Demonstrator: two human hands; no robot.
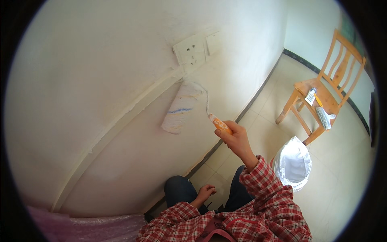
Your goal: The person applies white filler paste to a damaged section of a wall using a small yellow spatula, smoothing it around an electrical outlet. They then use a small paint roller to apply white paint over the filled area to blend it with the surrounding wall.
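Note:
My right hand [234, 137] is closed around the orange-and-white handle of a paint roller [183, 107]. The roller's fluffy white sleeve, marked with a blue stripe, lies against the white wall [117, 72]. Its top end is just under a raised cable trunking [121, 117], close to a wall socket [190, 50]. Down between my knees, my left hand [204, 195] has its fingers loosely curled, with nothing visible in them.
A switch plate [213, 42] sits beside the socket. On the right stands a wooden chair [342, 72] with a paint brush [311, 97] and another roller [325, 117] on its seat. A white-lined bucket [293, 163] is beside my right arm. Pinkish plastic sheeting [92, 228] lies at lower left.

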